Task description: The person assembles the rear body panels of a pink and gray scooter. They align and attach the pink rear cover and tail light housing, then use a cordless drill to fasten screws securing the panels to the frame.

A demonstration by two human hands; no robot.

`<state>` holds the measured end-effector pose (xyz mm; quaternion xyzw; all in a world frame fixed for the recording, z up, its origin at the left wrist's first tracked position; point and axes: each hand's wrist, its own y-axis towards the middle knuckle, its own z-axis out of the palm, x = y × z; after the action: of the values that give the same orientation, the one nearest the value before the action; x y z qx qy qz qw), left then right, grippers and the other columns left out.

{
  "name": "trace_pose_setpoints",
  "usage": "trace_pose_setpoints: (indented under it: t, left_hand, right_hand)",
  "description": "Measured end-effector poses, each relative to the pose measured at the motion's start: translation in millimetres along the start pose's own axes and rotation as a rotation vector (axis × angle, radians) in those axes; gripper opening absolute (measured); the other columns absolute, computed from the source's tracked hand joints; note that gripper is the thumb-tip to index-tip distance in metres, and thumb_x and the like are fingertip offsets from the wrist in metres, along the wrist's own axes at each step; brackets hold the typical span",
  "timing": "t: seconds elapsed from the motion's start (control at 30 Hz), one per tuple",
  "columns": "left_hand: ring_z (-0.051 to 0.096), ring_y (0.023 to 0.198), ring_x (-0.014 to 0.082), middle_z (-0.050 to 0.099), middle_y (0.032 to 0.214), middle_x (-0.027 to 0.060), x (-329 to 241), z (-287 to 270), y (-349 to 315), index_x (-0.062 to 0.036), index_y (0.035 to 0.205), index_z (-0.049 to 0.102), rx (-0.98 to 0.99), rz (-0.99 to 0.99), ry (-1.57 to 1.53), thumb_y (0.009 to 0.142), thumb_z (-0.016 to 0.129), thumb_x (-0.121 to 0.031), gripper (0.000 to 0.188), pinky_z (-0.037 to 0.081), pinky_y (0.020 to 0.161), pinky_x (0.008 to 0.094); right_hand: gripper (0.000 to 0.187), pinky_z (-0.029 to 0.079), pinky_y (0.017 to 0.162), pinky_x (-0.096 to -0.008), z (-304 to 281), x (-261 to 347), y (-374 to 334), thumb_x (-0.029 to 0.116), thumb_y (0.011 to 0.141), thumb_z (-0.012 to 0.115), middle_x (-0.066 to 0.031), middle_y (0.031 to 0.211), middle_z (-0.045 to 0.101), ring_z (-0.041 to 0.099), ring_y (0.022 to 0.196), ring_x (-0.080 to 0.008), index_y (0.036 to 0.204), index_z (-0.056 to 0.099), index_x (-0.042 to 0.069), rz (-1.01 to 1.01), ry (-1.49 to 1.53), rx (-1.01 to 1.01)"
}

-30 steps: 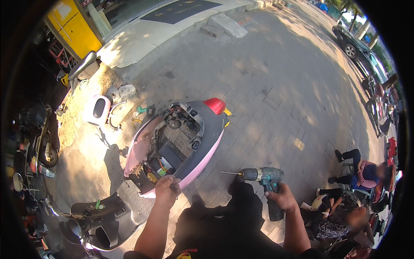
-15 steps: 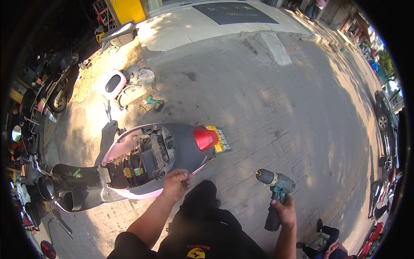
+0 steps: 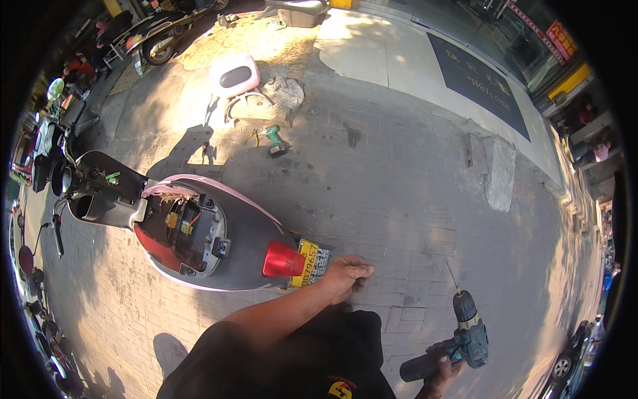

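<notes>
My right hand (image 3: 442,376), low on the right, is closed round the handle of a teal and black cordless drill (image 3: 473,342). A long thin bit (image 3: 452,276) points up and away from its chuck. My left hand (image 3: 347,278) is in a pinch just right of the scooter's yellow plate; whatever its fingers hold, if anything, is too small to make out. The pink and grey scooter (image 3: 249,229) stands to the left with its seat off. Wires and parts (image 3: 183,226) show in the open body. A red tail light (image 3: 282,259) sits at its rear end.
Past the scooter, a second green drill (image 3: 274,139) lies on the paving beside yellow-handled pliers (image 3: 251,137). A pink and white panel (image 3: 236,74), a curved rail (image 3: 249,103) and a grey cloth (image 3: 284,93) lie farther off. A concrete block (image 3: 501,176) rests near the step.
The view has turned to the right. My left hand has moved from the scooter's side to beyond its rear plate. The drill, still in my right hand, now points more forward.
</notes>
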<state>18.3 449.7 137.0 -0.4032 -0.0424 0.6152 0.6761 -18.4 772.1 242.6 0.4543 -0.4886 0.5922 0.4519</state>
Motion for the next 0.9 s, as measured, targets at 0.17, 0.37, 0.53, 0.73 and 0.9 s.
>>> trace_pose_setpoints:
  t: [0.17,0.37,0.53,0.73,0.9]
  left_hand:
    - [0.055,0.07,0.0128,0.058,0.078,-0.0004,-44,35,46,-0.0077,0.09,0.065,0.025,0.308,-0.286,0.093,0.07,-0.012,0.007,0.046,0.063,0.0305]
    - [0.061,0.074,0.0177,0.066,0.086,0.0058,-79,42,43,-0.0071,0.096,0.062,-0.293,0.692,-0.62,0.096,0.061,-0.011,0.004,0.053,0.069,0.0349]
    - [0.065,0.085,0.0252,0.068,0.104,0.0161,-97,33,15,0.0004,0.108,0.059,-0.455,0.958,-0.878,0.093,0.048,-0.004,0.019,0.056,0.08,0.0387]
    - [0.062,0.117,0.035,0.055,0.133,0.027,-139,2,27,0.0133,0.132,0.046,-0.542,1.207,-0.994,0.089,0.041,0.006,0.044,0.053,0.103,0.0443]
    - [0.068,0.104,0.0293,0.063,0.121,0.0228,-184,-15,51,0.0082,0.122,0.052,-0.718,1.216,-0.995,0.086,0.04,0.014,0.038,0.059,0.093,0.0384]
  right_hand:
    - [0.066,0.054,0.071,-0.0408,34,22,175,0.024,0.079,0.08,-0.0099,0.09,0.061,0.063,0.081,-0.0248,0.132,0.048,0.0,0.274,0.246,0.536]
    - [0.057,0.055,0.072,-0.0438,139,36,304,0.012,0.072,0.078,-0.0127,0.086,0.065,0.065,0.076,-0.0274,0.121,0.056,-0.006,0.298,-0.131,0.964]
    - [0.039,0.054,0.079,-0.0373,248,46,352,0.006,0.079,0.081,-0.0076,0.092,0.068,0.067,0.085,-0.0204,0.114,0.064,0.002,0.307,-0.283,1.534]
    - [0.03,0.052,0.079,-0.0327,346,36,396,0.009,0.082,0.08,-0.0039,0.092,0.069,0.064,0.086,-0.0148,0.108,0.067,0.005,0.21,-0.413,1.811]
    - [0.029,0.052,0.079,-0.0326,415,43,423,0.009,0.082,0.08,-0.0035,0.092,0.068,0.064,0.085,-0.0152,0.108,0.068,0.005,0.276,-0.516,1.856]
